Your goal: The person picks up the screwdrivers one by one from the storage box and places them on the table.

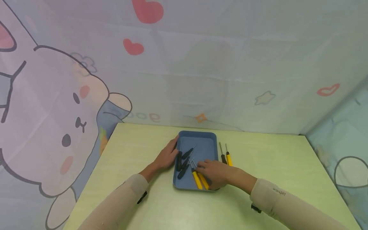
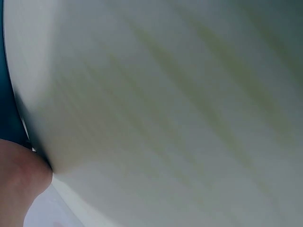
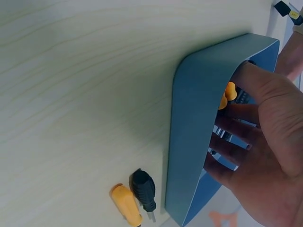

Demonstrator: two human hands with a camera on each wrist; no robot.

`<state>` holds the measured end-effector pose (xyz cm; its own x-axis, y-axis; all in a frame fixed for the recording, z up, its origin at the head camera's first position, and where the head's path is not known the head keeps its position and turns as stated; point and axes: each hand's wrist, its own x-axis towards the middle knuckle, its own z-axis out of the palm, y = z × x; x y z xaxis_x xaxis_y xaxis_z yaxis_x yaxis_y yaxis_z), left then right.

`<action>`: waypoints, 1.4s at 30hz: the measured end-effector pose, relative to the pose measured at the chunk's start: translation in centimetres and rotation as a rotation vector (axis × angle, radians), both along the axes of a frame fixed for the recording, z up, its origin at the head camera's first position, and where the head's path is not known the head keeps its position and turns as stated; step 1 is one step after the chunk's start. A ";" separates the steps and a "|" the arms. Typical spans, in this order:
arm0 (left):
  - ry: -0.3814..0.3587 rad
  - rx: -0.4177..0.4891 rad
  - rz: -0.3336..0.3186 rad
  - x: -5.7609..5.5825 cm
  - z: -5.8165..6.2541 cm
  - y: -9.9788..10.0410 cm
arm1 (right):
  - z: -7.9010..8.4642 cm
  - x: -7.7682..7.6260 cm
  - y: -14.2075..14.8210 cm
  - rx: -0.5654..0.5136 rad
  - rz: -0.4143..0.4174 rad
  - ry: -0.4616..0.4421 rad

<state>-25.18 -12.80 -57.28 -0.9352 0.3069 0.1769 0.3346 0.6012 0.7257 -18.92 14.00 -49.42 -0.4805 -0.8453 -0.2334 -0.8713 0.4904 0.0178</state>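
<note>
Left hand at tray edge, right hand inside, tabletop around

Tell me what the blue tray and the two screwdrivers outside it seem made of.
Blue tray: probably smooth matte plastic, given its even color and thin walls; painted metal is possible. Yellow-handled screwdriver and black-handled screwdriver: likely dull plastic or rubber handles, solidly colored; slim gray shafts look metal.

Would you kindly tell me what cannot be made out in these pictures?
Head view: handle ends of the yellow screwdriver and black screwdriver beside the tray, hidden by the right hand.
Head view: sleeve print, too small to read.
Right wrist view: most of tools inside, hidden by tray and hand.
Left wrist view: most of the left hand, cut off by the left edge.
</note>
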 end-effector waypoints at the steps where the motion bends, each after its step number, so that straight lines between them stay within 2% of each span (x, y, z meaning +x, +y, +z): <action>1: 0.000 0.005 -0.001 0.1 0.0 0.0 | 0.0 0.0 0.0 0.000 0.002 0.006; 10: -0.017 0.007 -0.009 0.8 -0.1 0.0 | -0.4 0.5 -0.1 0.005 0.012 0.019; 22: 0.012 0.020 -0.011 0.3 0.6 0.0 | -0.6 -0.6 0.4 -0.071 0.011 -0.012; 30: 0.012 0.001 -0.006 0.2 0.3 0.0 | -1.1 -1.0 1.0 -0.086 -0.026 -0.032; 35: 0.010 0.001 -0.008 0.3 0.3 0.0 | -0.8 -1.0 1.2 -0.092 -0.050 -0.037; 42: 0.014 0.002 -0.006 0.2 0.2 0.0 | -0.4 -1.2 1.3 -0.100 -0.043 -0.025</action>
